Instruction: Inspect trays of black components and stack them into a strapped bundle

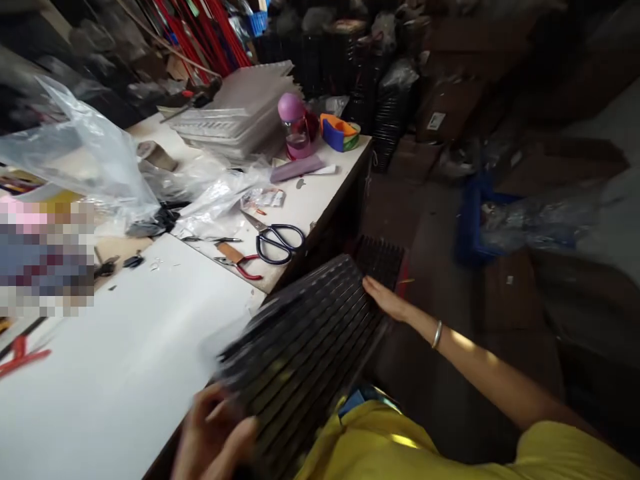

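A long white table point(125, 360) runs along the left, with scissors point(277, 240), pliers point(240, 261), a stack of grey trays point(240, 110) and a pink bottle point(296, 127) on it. Cardboard boxes point(453, 100) and a blue crate point(473, 220) crowd the dim brown floor point(430, 227). Daylight falls from the left.

No legible text anywhere.

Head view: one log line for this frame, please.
left hand: grips near end of black slatted tray stack | right hand: on far end | stack: at edge of white table | scissors: on table, untouched
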The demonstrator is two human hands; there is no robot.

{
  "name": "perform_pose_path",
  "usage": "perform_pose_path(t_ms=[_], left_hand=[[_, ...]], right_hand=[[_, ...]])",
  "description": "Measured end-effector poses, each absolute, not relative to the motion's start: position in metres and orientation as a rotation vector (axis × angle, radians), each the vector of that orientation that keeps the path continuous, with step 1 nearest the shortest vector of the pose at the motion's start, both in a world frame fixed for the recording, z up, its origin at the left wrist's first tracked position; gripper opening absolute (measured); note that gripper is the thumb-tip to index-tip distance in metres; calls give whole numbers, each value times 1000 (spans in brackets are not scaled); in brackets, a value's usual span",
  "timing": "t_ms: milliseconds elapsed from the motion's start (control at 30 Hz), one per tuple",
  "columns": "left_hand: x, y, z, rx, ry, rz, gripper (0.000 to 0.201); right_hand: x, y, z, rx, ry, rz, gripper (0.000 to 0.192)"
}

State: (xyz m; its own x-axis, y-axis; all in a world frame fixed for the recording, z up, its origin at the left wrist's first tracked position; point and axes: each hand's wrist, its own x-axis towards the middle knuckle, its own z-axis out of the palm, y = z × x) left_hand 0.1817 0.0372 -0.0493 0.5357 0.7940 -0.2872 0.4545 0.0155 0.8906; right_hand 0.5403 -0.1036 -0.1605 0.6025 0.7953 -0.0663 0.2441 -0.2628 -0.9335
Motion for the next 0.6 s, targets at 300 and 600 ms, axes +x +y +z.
perform_pose_path(t_ms=[300,600], left_hand=[[392,-30,-213,778,999,-8,61],[443,-43,-259,564,1104,27,37]], right_hand=[[729,-79,-193,-2547,-628,595,30],[734,-54,-244,-3068,-683,277,41]])
